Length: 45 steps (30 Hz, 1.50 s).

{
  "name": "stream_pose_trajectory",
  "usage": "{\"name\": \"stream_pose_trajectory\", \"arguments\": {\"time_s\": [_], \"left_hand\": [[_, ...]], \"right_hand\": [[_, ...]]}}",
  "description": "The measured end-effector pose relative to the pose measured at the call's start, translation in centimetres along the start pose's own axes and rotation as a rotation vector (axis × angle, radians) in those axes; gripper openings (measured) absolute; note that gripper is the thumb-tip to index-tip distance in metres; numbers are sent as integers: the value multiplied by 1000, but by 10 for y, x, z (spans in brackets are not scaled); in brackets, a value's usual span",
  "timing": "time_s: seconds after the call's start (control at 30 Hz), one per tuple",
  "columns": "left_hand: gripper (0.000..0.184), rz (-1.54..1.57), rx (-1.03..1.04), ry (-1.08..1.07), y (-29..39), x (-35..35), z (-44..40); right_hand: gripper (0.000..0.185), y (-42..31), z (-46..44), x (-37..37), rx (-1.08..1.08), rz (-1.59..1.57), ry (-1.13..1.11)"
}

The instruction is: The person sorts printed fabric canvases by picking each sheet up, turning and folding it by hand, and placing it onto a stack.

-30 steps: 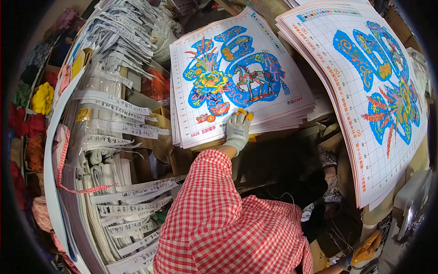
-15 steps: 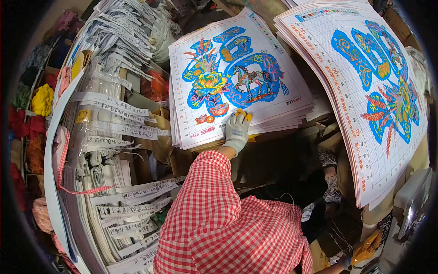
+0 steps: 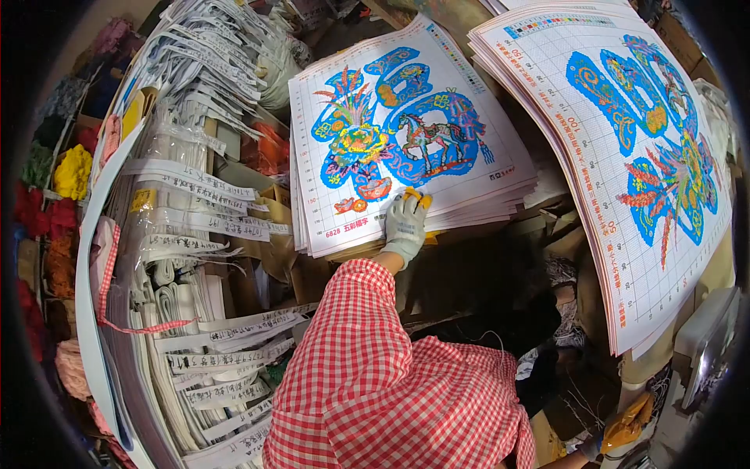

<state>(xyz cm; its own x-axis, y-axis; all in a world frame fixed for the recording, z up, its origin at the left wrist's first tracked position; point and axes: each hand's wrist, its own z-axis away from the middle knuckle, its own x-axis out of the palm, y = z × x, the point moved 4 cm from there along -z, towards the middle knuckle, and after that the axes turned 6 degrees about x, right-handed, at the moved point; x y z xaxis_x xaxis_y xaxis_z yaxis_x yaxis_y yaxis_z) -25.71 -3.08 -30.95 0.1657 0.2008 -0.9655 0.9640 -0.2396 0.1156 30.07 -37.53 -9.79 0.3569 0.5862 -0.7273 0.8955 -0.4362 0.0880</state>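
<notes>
My left hand (image 3: pixel 405 228), in a pale glove with yellow fingertips, rests palm down on the near edge of a stack of printed grid sheets (image 3: pixel 461 187). Its fingers lie on the top sheet, below a bowl-shaped motif. That sheet carries a large blue character with a horse, flowers and red Chinese lettering. My right hand (image 3: pixel 625 426), in an orange-yellow glove, is low at the right edge of view, beside a pale post-like thing. Its fingers are partly hidden, so I cannot tell whether they grip anything.
A second stack of similar printed sheets (image 3: pixel 586 195) stands at the right. Rolled sheets with handwritten paper labels (image 3: pixel 203 227) fill the left side. Beyond them are coloured yarn bundles, one of them yellow (image 3: pixel 73 170). A grey-white box (image 3: pixel 707 344) sits at far right.
</notes>
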Motion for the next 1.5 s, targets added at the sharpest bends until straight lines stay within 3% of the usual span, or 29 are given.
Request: {"name": "stream_pose_trajectory", "arguments": {"time_s": [0.17, 0.3, 0.57, 1.5], "left_hand": [[43, 6, 3, 16, 0, 1, 1], [44, 16, -9, 9, -1, 2, 0], [41, 11, -6, 8, 1, -3, 0], [40, 1, -6, 9, 1, -3, 1]], "right_hand": [[38, -44, -23, -16, -98, -106, 10], [39, 15, 9, 5, -1, -44, -56], [38, -87, -39, -29, -91, -158, 0], [39, 11, 13, 7, -66, 8, -8]]}}
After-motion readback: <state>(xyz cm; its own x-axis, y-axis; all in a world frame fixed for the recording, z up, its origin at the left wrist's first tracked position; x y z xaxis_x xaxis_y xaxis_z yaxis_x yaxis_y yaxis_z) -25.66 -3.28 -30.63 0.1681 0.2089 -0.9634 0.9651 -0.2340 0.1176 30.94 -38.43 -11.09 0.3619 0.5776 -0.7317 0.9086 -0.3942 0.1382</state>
